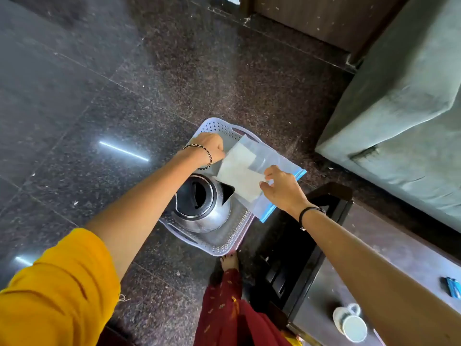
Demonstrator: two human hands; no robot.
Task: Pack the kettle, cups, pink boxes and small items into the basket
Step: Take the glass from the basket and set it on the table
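A pale lilac perforated basket (pixel 219 245) stands on the dark stone floor. Inside it, at the near left, sits a steel kettle (pixel 202 206) with a black lid. Over the basket's far right half hangs a clear zip bag (pixel 272 156) with a blue edge and white packets inside. My left hand (pixel 210 147) grips the bag's left corner. My right hand (pixel 279 186) pinches its near edge, close to the kettle's spout. A white cup (pixel 350 323) lies on its side on the dark table at the lower right.
A dark wooden table (pixel 389 248) runs along the right, with a small blue item (pixel 452 287) on it. A grey-green sofa (pixel 404 116) stands at the upper right. My foot (pixel 229 262) is just in front of the basket.
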